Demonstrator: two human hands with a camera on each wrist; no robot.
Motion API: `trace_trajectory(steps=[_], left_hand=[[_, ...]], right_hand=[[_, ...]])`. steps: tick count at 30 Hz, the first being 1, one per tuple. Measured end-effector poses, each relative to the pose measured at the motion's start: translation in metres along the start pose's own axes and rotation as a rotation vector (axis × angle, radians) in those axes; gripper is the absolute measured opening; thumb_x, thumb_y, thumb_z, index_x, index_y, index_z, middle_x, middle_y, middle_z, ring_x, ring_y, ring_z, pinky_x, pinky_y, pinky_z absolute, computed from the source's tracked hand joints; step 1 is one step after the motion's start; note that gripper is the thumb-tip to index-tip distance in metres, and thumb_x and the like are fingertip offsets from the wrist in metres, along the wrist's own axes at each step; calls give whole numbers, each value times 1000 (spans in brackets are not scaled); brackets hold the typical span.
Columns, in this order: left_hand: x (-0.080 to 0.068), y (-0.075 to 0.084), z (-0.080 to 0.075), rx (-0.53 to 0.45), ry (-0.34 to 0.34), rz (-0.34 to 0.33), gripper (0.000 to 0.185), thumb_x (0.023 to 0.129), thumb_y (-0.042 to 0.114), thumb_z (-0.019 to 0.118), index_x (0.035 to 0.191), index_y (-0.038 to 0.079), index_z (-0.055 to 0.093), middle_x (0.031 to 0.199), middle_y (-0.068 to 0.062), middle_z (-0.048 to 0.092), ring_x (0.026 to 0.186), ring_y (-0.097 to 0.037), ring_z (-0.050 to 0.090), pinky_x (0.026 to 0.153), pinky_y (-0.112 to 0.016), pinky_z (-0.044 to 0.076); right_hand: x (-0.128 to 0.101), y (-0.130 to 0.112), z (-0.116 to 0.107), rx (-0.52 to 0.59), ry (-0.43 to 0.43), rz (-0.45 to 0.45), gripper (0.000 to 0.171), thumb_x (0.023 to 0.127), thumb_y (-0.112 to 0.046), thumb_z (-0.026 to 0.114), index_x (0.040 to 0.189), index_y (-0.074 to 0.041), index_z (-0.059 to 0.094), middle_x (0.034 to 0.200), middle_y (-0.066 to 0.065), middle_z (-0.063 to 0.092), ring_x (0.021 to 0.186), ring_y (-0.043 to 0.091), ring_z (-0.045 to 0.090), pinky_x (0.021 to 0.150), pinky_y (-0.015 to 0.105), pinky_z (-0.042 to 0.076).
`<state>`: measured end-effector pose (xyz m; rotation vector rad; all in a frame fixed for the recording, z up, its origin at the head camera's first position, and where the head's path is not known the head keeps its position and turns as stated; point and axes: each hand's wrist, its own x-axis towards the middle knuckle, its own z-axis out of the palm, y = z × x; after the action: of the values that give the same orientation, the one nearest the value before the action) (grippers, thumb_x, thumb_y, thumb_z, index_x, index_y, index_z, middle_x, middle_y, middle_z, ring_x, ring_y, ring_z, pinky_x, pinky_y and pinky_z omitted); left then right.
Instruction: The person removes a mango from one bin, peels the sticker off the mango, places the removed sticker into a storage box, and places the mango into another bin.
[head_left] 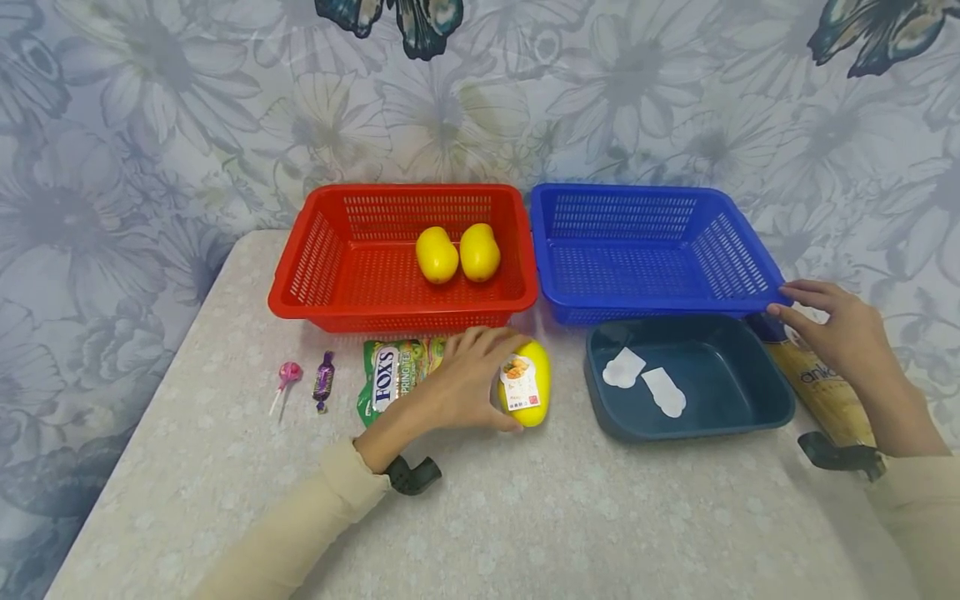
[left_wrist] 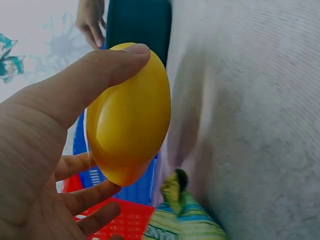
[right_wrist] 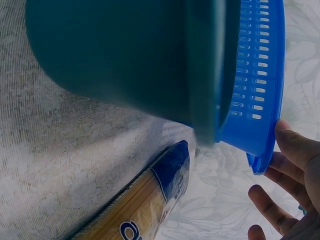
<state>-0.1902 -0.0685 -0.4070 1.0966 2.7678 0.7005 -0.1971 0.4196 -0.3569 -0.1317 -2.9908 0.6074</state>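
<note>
My left hand (head_left: 471, 379) grips a yellow mango (head_left: 542, 382) with a white label on its upper side, thumb across from the fingers. In the left wrist view this mango (left_wrist: 132, 115) looks smooth and fills the space between thumb and fingertips. Two more yellow mangoes, one at left (head_left: 437, 255) and one at right (head_left: 480, 252), lie in the red basket (head_left: 405, 321). At the far right my right hand (head_left: 843, 333) pinches the front right corner of the blue basket (head_left: 637, 304); the right wrist view shows the thumb on its rim (right_wrist: 270, 145) and fingers underneath.
Before the blue basket stands a dark teal tub (head_left: 720, 375) holding two white paper pieces (head_left: 663, 392). A pasta packet (head_left: 817, 387) lies to its right. A green FOX'S candy bag (head_left: 390, 375), purple-wrapped candy (head_left: 323, 382) and pink lollipop (head_left: 288, 372) lie left on the table (head_left: 525, 517).
</note>
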Motion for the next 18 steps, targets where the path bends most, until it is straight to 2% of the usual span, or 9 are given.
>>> trace_trajectory(steps=[5,11,15,18], left_hand=[[-5,-6,3,-5,-17,-25,107,67,53,88,155,19,37,153,-6,37,136,-28,29,107,-55,24],[-8,-9,5,-18,-22,-50,108,66,54,89,155,20,37,153,-6,38,137,-28,29,107,-55,23],[-7,-10,8,-35,-15,-42,108,67,55,88,155,20,37,153,-6,38,137,-28,28,108,-56,21],[-7,-10,10,-53,-17,-44,108,67,56,88,155,20,36,154,-6,37,138,-28,27,109,-56,19]], right_hand=[[2,0,3,-2,19,-29,65,102,-45,54,140,7,51,146,34,39,137,56,28,104,73,22],[2,-2,4,8,7,-17,65,101,-46,55,140,6,51,146,33,39,138,56,26,104,74,22],[2,-3,0,-21,12,-55,61,102,-42,56,136,8,54,142,35,42,135,57,30,104,73,23],[2,-8,-3,-41,47,-113,52,102,-35,58,130,9,57,137,36,48,130,58,37,102,72,27]])
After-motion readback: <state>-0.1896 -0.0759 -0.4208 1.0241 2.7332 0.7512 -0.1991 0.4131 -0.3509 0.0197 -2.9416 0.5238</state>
